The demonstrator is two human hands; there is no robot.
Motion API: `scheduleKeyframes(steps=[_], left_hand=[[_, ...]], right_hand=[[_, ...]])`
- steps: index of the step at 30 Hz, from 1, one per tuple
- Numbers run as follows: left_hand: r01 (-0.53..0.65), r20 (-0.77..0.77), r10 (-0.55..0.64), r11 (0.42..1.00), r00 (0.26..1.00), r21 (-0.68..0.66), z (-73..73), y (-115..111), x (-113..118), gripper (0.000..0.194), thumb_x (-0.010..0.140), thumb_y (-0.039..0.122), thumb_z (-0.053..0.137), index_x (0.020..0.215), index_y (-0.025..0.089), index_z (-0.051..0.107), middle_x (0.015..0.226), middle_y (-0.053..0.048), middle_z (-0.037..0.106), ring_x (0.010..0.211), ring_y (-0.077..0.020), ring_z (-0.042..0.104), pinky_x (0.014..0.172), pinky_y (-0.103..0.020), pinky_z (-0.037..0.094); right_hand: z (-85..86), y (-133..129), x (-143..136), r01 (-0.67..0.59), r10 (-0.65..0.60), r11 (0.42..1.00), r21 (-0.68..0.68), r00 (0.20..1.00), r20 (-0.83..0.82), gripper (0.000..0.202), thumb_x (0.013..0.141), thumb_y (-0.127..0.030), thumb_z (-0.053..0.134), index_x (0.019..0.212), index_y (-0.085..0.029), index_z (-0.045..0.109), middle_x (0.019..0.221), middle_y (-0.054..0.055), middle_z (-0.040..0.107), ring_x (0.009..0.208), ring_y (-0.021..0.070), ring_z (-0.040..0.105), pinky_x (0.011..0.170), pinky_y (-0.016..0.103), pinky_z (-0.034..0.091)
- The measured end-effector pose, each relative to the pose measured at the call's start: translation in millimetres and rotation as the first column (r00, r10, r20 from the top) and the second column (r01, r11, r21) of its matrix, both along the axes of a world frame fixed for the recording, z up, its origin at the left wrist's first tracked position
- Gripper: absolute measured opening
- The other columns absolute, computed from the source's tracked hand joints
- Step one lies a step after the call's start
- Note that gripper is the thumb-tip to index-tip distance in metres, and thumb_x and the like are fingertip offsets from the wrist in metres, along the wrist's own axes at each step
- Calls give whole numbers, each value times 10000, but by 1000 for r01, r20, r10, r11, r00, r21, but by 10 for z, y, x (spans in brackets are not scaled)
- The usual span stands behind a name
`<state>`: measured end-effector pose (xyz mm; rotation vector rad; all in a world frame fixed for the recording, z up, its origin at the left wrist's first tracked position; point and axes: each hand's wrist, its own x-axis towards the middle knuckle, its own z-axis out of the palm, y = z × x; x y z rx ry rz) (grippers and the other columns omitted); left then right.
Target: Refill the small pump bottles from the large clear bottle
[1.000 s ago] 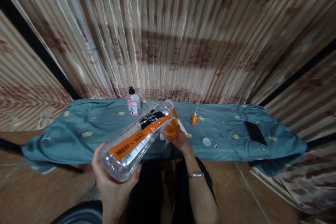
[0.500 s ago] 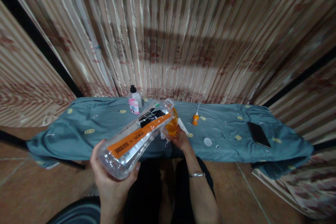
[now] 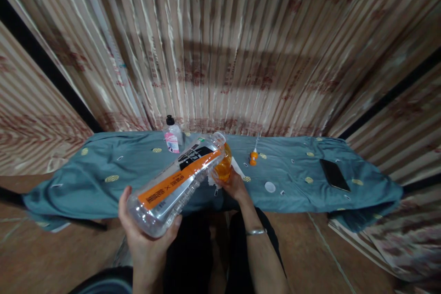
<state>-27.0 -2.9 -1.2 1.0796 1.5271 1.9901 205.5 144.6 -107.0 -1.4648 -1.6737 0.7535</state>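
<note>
A large clear bottle (image 3: pixel 175 183) with an orange and black label is tilted, its neck up and to the right. My left hand (image 3: pixel 148 234) is closed round its base. My right hand (image 3: pixel 234 183) grips a smaller orange bottle (image 3: pixel 224 165), which is partly hidden behind the neck of the large one. Whether liquid runs between them cannot be made out. Beneath the hands lies a white paper (image 3: pixel 237 168). An orange pump top (image 3: pixel 254 157) with a clear tube rests to the right on the cloth.
Green patterned cloth covers the table (image 3: pixel 131 161). A clear bottle with a pink label and black cap (image 3: pixel 172 138) stands at the back left. A white disc (image 3: pixel 270 187) and a black phone-like slab (image 3: pixel 335 175) lie on the right. A pleated curtain hangs behind.
The view has shifted slightly, so the table items appear a little further left. Both hands keep their hold, with the two bottles in nearly the same pose.
</note>
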Motion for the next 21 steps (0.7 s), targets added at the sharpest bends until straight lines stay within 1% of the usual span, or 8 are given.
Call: scheduleKeyframes(steps=[3,5,11,13,15,17,18,21], left_hand=[[12,20,-12,1000,1000,-8,67,-17,70,1179,527,434,1039,1545,258,472,1348,-93,597,1249,-318,642,1156,-517,501],[11,32,-11,1000,999,-14,80,-15,83,1142,526,424,1036,1512,251,488,1336,-93,604,1211,-306,649,1145,-514,508],[20,60,-19,1000,998,-21,43,8,88,1071,552,399,1019,1475,260,495,1335,-88,597,1205,-290,644,1145,-501,501],[25,72,-24,1000,997,-13,7,22,75,1059,555,377,1018,1469,270,493,1345,-83,595,1188,-269,641,1154,-484,493],[41,79,-40,999,996,-3,-54,46,39,1062,554,369,1017,1470,278,487,1341,-84,603,1159,-259,651,1127,-476,515],[73,85,-73,997,994,6,-135,77,-15,1094,530,365,1024,1475,283,479,1316,-86,621,1119,-263,671,1073,-472,555],[83,86,-84,996,993,9,-177,92,-42,1128,485,354,1038,1464,279,482,1297,-85,632,1091,-265,680,1050,-471,569],[84,105,-83,996,991,-7,-278,122,-93,1147,470,370,1043,1468,269,488,1312,-98,641,1130,-297,690,1066,-498,562]], right_hand=[[45,-5,-6,-4,3,999,-41,1000,-19,681,817,-358,841,1435,-221,589,1315,134,797,1252,379,761,1089,558,606],[72,-7,-4,-11,9,999,-45,1000,-30,679,816,-362,844,1427,-214,591,1334,143,790,1271,387,753,1099,564,597],[140,-12,20,-26,25,996,-83,999,-21,679,814,-364,861,1422,-225,592,1338,132,793,1290,381,748,1096,545,601],[157,-15,24,-27,26,996,-83,999,-19,681,822,-367,857,1427,-212,588,1343,141,790,1296,386,745,1093,546,601],[167,-17,24,-19,19,995,-96,1000,-7,680,820,-368,861,1424,-206,592,1328,144,796,1279,396,752,1075,552,609],[167,-16,22,-18,17,995,-102,1000,-8,681,815,-364,869,1419,-193,602,1313,152,801,1263,401,759,1070,555,610],[164,-15,22,-16,15,995,-99,1000,-14,685,812,-359,873,1418,-183,606,1308,159,801,1261,403,760,1072,555,609],[146,-12,24,-12,9,995,-103,1000,-28,711,800,-345,886,1430,-174,604,1294,167,806,1254,405,762,1085,562,603]])
